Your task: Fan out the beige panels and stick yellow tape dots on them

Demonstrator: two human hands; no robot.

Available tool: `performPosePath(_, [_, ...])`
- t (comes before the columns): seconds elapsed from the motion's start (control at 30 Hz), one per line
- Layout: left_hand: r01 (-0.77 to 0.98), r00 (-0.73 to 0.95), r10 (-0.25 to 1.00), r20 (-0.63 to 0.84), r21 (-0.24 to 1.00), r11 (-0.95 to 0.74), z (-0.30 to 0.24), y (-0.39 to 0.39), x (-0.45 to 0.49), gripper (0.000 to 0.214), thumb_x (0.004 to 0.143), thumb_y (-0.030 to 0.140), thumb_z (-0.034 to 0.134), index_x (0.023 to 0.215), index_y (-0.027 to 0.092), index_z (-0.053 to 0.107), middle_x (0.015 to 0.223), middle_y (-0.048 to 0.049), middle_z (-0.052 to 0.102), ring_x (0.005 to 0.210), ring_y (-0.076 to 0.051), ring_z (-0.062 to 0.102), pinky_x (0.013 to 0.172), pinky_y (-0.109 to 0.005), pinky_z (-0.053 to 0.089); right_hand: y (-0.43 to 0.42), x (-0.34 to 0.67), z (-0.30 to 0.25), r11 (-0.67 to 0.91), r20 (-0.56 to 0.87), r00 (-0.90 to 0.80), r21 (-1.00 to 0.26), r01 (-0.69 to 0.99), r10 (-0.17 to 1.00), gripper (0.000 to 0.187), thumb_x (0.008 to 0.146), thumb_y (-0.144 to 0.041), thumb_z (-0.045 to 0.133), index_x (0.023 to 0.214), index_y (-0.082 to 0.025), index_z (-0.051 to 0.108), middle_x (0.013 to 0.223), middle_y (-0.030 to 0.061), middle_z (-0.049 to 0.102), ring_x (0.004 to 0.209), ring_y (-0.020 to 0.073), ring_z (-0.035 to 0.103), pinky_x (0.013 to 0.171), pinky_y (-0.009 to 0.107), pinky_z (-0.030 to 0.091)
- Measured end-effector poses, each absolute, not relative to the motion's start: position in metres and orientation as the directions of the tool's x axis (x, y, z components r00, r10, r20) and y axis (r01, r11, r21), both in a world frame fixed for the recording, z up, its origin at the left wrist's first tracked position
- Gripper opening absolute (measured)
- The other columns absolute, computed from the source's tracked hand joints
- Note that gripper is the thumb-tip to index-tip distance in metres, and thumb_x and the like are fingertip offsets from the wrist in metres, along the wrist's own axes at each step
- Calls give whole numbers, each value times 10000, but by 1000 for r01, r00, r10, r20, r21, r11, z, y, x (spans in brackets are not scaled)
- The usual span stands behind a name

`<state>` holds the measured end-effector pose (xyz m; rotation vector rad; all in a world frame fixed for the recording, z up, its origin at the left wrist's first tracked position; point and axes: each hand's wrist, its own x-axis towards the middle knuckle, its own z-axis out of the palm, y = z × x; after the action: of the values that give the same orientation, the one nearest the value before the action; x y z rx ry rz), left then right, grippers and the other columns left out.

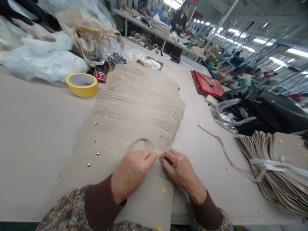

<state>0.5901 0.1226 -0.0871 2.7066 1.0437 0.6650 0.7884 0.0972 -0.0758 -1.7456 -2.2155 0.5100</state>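
Your left hand (134, 171) pinches a thin beige loop (142, 139), lower centre — can't tell what your right hand (179, 168) holds; keep that loop untwisted.

A roll of yellow tape (83, 91) lies just beside a red and black phone (101, 74), cloudy plastic bags (45, 62) heaped behind. Over to the right, a wooden-handled tool (204, 78) rests on a red slab (209, 88) near shiny black bags (274, 107). Beyond, somebody in dark clothes (178, 22) stands under bright strip lights (297, 52).
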Motion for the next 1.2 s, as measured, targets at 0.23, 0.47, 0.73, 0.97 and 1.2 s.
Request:
performPosePath(0.23, [404,542,613,574,462,-790,-91,119,585,262,992,175,415,1245,157,482,954,-42,722,806,-126,697,706,-203,548,81,790,-68,174,79,-162,-655,735,984,133,871,-137,576,878,-198,694,774,12,690,685,134,626,665,236,478])
performPosePath(0.47, [519,580,631,515,364,-774,-92,111,587,375,1014,242,350,1367,114,340,817,-60,717,627,-154,684,573,-227,541,81,769,-68,518,445,-286,-590,619,849,175,903,-113,509,998,-189,635,848,59,694,783,163,637,723,274,523])
performPosePath(0.73, [513,596,670,442,432,-742,-90,105,584,168,1004,194,348,1021,170,513,696,5,632,578,-155,616,502,-258,418,77,762,-78,549,522,-295,-439,712,800,166,866,-76,472,841,-177,601,684,31,630,622,146,585,602,252,471])
performPosePath(0.97, [482,551,626,552,402,-778,-78,108,586,267,974,131,362,755,185,505,602,18,512,519,-136,497,499,-277,338,80,751,-73,-7,46,118,-910,414,992,142,819,-260,573,717,-175,625,555,-7,605,472,117,545,471,222,444])
performPosePath(1.2, [638,582,718,381,334,-694,-87,115,585,126,952,160,487,852,172,563,764,-20,585,711,-182,551,660,-305,432,103,785,-90,-383,-361,135,-897,221,923,318,739,-439,678,774,-124,657,561,-1,617,428,83,514,422,185,398])
